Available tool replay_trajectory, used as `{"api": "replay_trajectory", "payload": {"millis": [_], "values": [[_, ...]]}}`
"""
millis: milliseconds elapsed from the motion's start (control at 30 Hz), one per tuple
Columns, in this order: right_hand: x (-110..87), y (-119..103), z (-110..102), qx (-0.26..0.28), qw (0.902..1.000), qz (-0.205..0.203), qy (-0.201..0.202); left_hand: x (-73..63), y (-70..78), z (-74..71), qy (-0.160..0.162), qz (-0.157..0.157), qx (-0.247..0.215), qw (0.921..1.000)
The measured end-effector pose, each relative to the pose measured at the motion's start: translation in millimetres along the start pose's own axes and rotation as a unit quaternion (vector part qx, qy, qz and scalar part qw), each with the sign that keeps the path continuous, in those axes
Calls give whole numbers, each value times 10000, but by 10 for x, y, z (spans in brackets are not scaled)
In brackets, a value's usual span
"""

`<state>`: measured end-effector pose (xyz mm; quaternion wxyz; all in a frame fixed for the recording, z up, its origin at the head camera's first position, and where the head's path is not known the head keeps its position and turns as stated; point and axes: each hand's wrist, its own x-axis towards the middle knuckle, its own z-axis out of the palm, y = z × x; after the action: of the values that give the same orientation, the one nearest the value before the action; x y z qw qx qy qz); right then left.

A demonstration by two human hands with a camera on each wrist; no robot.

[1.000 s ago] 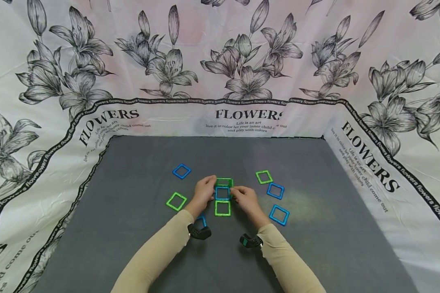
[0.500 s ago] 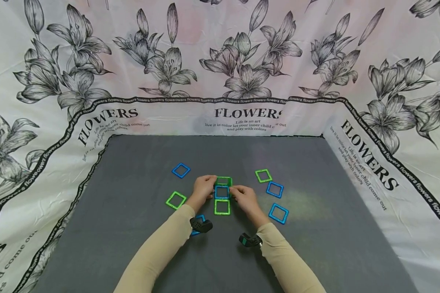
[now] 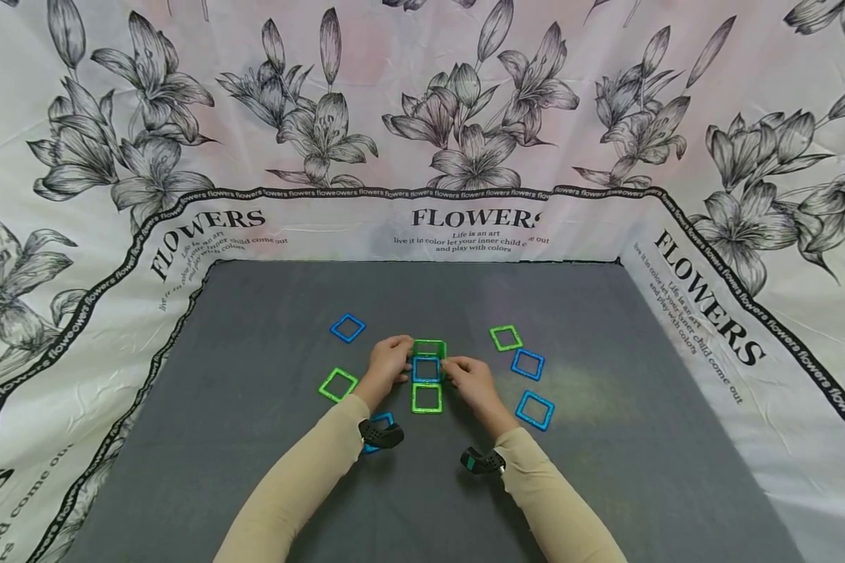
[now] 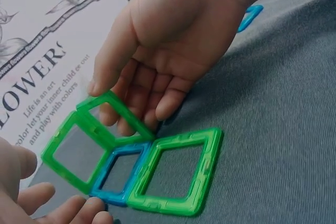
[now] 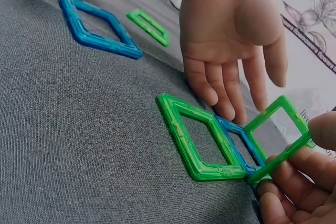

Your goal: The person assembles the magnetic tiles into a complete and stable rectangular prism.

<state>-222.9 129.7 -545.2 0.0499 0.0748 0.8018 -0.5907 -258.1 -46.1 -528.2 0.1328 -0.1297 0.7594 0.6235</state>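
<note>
Green and blue square magnetic tiles are joined in the middle of the table. A green tile (image 4: 165, 206) lies flat beside a flat blue tile (image 4: 110, 199). At the blue tile's far edge stands a second green tile (image 4: 68, 178). A third green tile (image 5: 286, 153) stands along its right edge, its near side toward me. My right hand (image 3: 469, 381) pinches this right-side tile between thumb and fingers. On the left, my left hand (image 3: 387, 366) hovers close to the joined tiles. Its fingers look extended and loose in the right wrist view, apart from the tiles.
Loose on the grey table (image 3: 275, 485) at left lie a blue tile (image 3: 339, 322), a green tile (image 3: 328, 379) and another blue tile (image 5: 113, 48) partly under my left wrist. At right lie a green tile (image 3: 510, 347) and two blue ones. A flower-printed cloth (image 3: 366, 227) borders the table.
My left hand has shifted slightly left, its fingertips now a little farther from the joined tiles. My right hand stays in place, and the tiles look the same.
</note>
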Motion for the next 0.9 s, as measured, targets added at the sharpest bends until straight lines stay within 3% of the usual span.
{"api": "replay_trajectory", "payload": {"millis": [100, 233, 367, 533, 700, 900], "values": [[-6, 9, -14, -32, 10000, 57, -20, 29, -2, -74, 37, 196, 168, 9997], [-13, 16, -12, -143, 9998, 40, -118, 130, 31, -298, 624, 670, 911, 9916], [-19, 17, -6, -135, 9998, 17, -149, 267, 62, -579, 1173, 1153, 1670, 9721], [-24, 22, -4, -34, 9999, 23, -157, 417, 23, -836, 1515, 1771, 2513, 9394], [-23, 38, -10, -51, 9999, -78, -123, 484, -19, -918, 1347, 2046, 3491, 9045], [-37, 31, -29, -225, 9996, -151, -109, 516, -84, -904, 890, 2157, 4153, 8793]]}}
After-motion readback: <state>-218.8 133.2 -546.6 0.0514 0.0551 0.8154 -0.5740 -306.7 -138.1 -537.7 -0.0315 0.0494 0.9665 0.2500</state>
